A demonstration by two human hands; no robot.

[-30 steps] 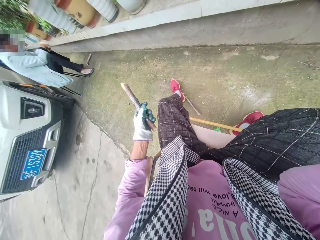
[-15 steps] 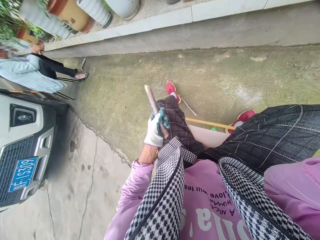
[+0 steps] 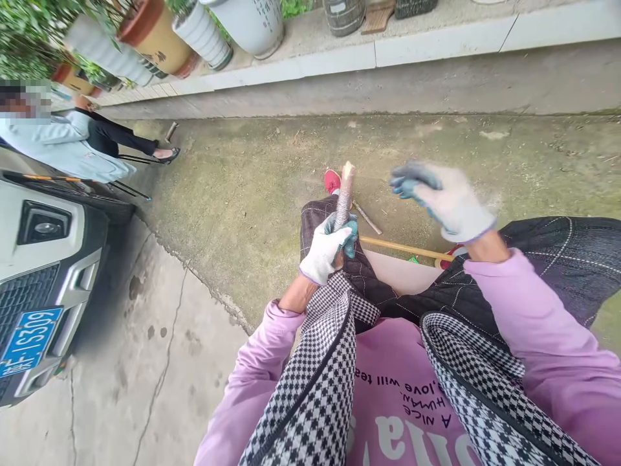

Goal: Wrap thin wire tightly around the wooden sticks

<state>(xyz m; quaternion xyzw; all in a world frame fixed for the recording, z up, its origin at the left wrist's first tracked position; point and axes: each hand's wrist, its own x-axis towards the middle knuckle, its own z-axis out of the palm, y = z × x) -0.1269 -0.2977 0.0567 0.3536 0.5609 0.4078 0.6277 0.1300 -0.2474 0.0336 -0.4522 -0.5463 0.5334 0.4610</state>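
Observation:
My left hand [image 3: 326, 252], in a white glove with green-coated fingers, is wrapped round a short, thick wooden stick [image 3: 345, 191]. A ridged, greyish band runs round the stick's middle, and its far end is pale, like bare cut wood. The stick points away from me above my knee, its lower end just below my fist. To the right, my right hand [image 3: 451, 199] hangs in the air in a matching glove, blurred by motion. Its fingers reach out to the left with the thumb apart, and nothing shows in them.
A thin stick [image 3: 367, 218] lies on the mossy ground by my red shoe [image 3: 332, 180]. A yellow pole [image 3: 405, 248] runs between my legs. Potted plants [image 3: 158, 39] line the ledge [image 3: 330, 59]. A seated person [image 3: 63, 139] and a parked car [image 3: 53, 239] are at left.
My right hand has come into view from the right, over my leg. My left hand has moved right with the stick, which now stands more upright in the picture.

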